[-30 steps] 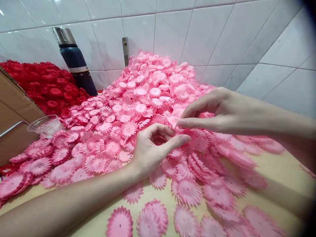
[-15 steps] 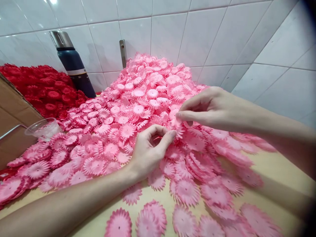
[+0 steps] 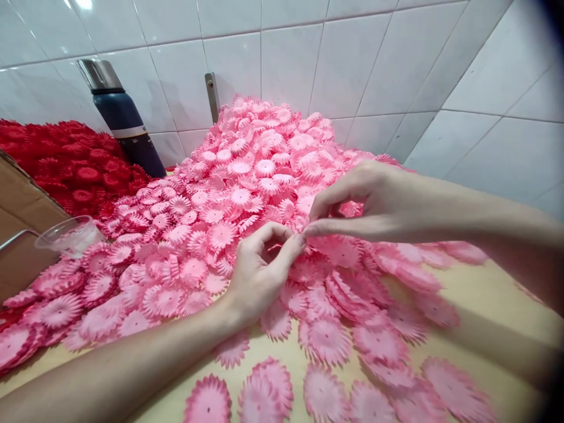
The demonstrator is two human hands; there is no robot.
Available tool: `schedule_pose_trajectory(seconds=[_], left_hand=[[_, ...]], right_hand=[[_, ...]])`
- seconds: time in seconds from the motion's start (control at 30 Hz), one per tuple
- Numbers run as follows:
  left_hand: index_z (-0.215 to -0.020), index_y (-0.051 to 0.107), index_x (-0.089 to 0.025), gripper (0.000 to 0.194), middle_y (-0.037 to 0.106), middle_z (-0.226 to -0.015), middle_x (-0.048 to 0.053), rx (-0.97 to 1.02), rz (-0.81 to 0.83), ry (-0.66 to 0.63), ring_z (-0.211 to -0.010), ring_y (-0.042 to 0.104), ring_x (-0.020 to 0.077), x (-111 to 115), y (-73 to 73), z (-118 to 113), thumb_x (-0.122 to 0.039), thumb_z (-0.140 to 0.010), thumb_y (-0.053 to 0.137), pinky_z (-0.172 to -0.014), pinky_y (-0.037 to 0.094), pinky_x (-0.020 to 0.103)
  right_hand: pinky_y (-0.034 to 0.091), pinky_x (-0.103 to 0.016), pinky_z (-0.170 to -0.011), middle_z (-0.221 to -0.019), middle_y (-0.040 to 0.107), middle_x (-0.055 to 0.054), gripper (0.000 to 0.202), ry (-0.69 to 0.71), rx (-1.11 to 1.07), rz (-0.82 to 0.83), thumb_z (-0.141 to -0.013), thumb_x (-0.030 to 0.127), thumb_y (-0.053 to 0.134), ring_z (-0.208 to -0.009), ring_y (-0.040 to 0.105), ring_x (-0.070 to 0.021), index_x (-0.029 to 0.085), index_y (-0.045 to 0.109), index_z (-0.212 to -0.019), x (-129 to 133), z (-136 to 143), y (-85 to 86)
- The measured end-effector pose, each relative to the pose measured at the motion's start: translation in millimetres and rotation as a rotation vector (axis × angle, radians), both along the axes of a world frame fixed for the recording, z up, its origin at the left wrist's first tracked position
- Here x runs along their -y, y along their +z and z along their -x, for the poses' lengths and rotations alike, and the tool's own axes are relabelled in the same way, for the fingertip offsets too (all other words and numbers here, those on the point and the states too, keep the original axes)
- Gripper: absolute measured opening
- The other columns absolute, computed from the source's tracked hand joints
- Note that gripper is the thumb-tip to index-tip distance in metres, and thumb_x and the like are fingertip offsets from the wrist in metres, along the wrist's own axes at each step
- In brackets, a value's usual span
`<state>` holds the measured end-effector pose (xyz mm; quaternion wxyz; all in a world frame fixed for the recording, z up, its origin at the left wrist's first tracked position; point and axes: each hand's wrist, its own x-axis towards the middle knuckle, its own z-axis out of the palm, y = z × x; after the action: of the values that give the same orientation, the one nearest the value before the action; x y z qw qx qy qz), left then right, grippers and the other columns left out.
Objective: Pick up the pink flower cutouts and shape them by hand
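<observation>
A large heap of pink paper flower discs (image 3: 264, 168) with fringed edges and small centre holes covers much of the yellow table (image 3: 497, 294). Over its front part, my left hand (image 3: 264, 267) is pinched, thumb against index finger. My right hand (image 3: 352, 208) comes from the right, also pinched, its fingertips meeting those of the left. Whatever lies between the fingertips is too small or hidden to make out. Several loose pink discs (image 3: 207, 400) lie flat on the table below my hands.
A dark blue bottle (image 3: 127, 126) with a steel cap stands at the back left, beside a red disc pile (image 3: 66, 161). A clear plastic cup (image 3: 73, 238) and cardboard box (image 3: 22, 217) are at left. A tiled wall (image 3: 352, 64) rises behind.
My right hand has come down and left, so its fingertips now meet those of my left hand. The pink disc seen near its fingertips before is no longer distinguishable there. The view has shifted slightly.
</observation>
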<state>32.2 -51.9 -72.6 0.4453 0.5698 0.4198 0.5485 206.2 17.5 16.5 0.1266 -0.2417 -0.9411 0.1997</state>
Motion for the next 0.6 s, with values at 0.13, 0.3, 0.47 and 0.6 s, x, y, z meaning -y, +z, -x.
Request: schedule_pose_trajectory(seconds=[0.13, 0.3, 0.47, 0.6], left_hand=[[-0.074, 0.052, -0.017, 0.022, 0.053, -0.068, -0.002, 0.023, 0.032, -0.041, -0.06, 0.05, 0.0092, 4, -0.2, 1, -0.032, -0.088, 0.058, -0.055, 0.042, 0.021], [-0.067, 0.05, -0.016, 0.02, 0.053, -0.064, -0.001, -0.031, -0.04, -0.031, -0.059, 0.049, 0.0098, 6, -1.3, 1, -0.021, -0.087, 0.054, -0.057, 0.041, 0.023], [-0.08, 0.056, -0.016, 0.009, 0.058, -0.08, -0.001, 0.065, -0.029, 0.126, -0.074, 0.055, 0.0092, -6, -2.9, -1, -0.012, -0.078, 0.064, -0.068, 0.045, 0.021], [-0.085, 0.063, -0.016, 0.003, 0.062, -0.086, 0.001, 0.05, -0.034, 0.13, -0.082, 0.057, 0.0112, -9, -4.5, 1, -0.016, -0.082, 0.062, -0.076, 0.046, 0.023]], right_hand=[[0.034, -0.026, -0.046, -0.055, 0.058, 0.001, 0.023, -0.184, -0.119, -0.137, -0.081, 0.038, 0.067, -0.05, 0.047, -0.0105, 0.019, 0.07, -0.07, -5, -4, 1.1], [0.032, -0.027, -0.043, -0.062, 0.063, -0.004, 0.022, -0.616, -0.384, -0.269, -0.082, 0.037, 0.067, -0.048, 0.047, -0.0104, 0.016, 0.072, -0.076, -14, -18, 11.6], [0.044, -0.028, -0.05, -0.067, 0.068, -0.004, 0.017, -0.548, -0.42, -0.212, -0.074, 0.033, 0.076, -0.057, 0.06, -0.0144, 0.019, 0.074, -0.083, -14, -29, 19.7], [0.047, -0.029, -0.056, -0.073, 0.071, -0.004, 0.013, -0.228, -0.264, -0.056, -0.074, 0.03, 0.075, -0.066, 0.064, -0.016, 0.018, 0.075, -0.079, -8, -20, 15.0]])
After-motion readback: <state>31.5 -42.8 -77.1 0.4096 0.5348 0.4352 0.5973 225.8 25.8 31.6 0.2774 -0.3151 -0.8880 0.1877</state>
